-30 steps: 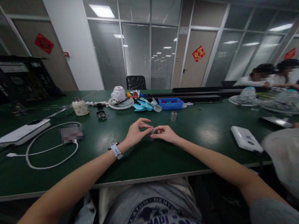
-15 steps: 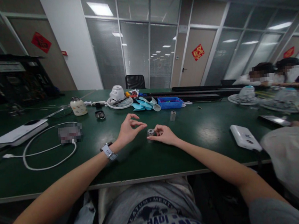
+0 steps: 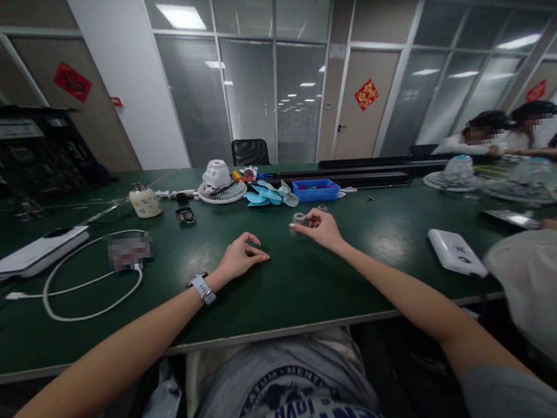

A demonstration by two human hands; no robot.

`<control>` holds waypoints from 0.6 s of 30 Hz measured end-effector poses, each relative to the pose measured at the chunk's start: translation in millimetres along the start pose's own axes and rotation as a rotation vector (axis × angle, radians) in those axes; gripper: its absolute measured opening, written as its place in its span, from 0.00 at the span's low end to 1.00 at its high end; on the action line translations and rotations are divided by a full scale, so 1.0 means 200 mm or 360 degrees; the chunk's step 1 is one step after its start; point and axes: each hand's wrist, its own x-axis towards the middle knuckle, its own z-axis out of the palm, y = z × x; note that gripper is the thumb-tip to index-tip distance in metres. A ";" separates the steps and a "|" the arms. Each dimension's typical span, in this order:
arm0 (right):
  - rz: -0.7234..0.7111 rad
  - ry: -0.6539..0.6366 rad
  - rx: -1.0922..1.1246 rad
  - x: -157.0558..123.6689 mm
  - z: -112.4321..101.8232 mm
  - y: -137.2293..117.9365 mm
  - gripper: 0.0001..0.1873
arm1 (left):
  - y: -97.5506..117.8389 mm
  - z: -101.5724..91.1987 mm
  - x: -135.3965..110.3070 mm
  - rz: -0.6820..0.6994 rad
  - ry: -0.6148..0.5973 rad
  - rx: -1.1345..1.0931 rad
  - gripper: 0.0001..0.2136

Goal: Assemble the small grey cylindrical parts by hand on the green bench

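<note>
My right hand (image 3: 326,232) pinches a small grey metal cylinder (image 3: 299,218) between thumb and fingertips, over the middle of the green table. Its lower part is blurred. Just behind that hand is a second small cylinder (image 3: 322,208), mostly covered by the fingers so that only its top shows. My left hand (image 3: 240,256) rests at the table, thumb and fingers apart, with nothing in it. A watch with a pale strap (image 3: 202,290) is on the left wrist.
Beyond my hands lie blue fan blades (image 3: 265,194), a white fan part (image 3: 218,182) and a blue basket (image 3: 316,190). Left are a bottle (image 3: 144,201), a looped white cable (image 3: 47,297) and a white box (image 3: 33,251). A white device (image 3: 455,252) lies right, beside a co-worker's sleeve (image 3: 542,270).
My right hand has carried the cylinder away from me and to the right, up to the second cylinder. My left hand has come down slightly and back, away from the right hand.
</note>
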 end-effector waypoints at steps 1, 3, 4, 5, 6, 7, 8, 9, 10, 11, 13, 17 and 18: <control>0.0009 0.0145 -0.0086 0.04 -0.06 0.05 0.27 | 0.00 0.00 0.00 0.0002 0.0003 0.0008 0.21; 0.0065 0.0405 -0.0302 0.12 -0.18 0.16 0.27 | -0.01 -0.01 0.00 0.0001 0.0010 0.0031 0.21; 0.0117 0.0501 -0.0417 0.14 -0.23 0.22 0.28 | -0.01 -0.01 0.00 -0.0003 0.0011 0.0037 0.21; 0.0186 0.0562 -0.0518 0.16 -0.28 0.29 0.29 | -0.01 -0.01 0.00 -0.0008 0.0009 0.0039 0.21; 0.0265 0.0583 -0.0600 0.18 -0.32 0.35 0.29 | 0.00 -0.01 0.00 -0.0015 0.0007 0.0036 0.21; 0.0347 0.0576 -0.0662 0.18 -0.35 0.41 0.29 | 0.00 -0.01 0.00 -0.0022 0.0004 0.0030 0.21; 0.0424 0.0540 -0.0707 0.19 -0.38 0.46 0.29 | 0.00 -0.01 0.00 -0.0028 0.0002 0.0024 0.21; 0.0490 0.0492 -0.0740 0.19 -0.39 0.50 0.28 | 0.00 -0.01 0.00 -0.0031 0.0000 0.0019 0.20; 0.0544 0.0443 -0.0760 0.19 -0.39 0.53 0.27 | 0.00 -0.01 0.00 -0.0033 -0.0002 0.0017 0.20; 0.0589 0.0402 -0.0767 0.19 -0.40 0.56 0.27 | 0.00 -0.01 -0.01 -0.0032 -0.0001 0.0018 0.20; 0.0669 0.0353 -0.0742 0.18 -0.40 0.60 0.27 | 0.00 -0.01 -0.01 -0.0026 0.0004 0.0022 0.20; 0.0768 0.0304 -0.0646 0.19 -0.42 0.58 0.35 | 0.00 -0.01 -0.01 -0.0031 -0.0004 -0.0015 0.22; 0.0746 0.0343 -0.0657 0.19 -0.42 0.55 0.39 | 0.00 0.00 -0.01 -0.0051 0.0014 -0.0041 0.22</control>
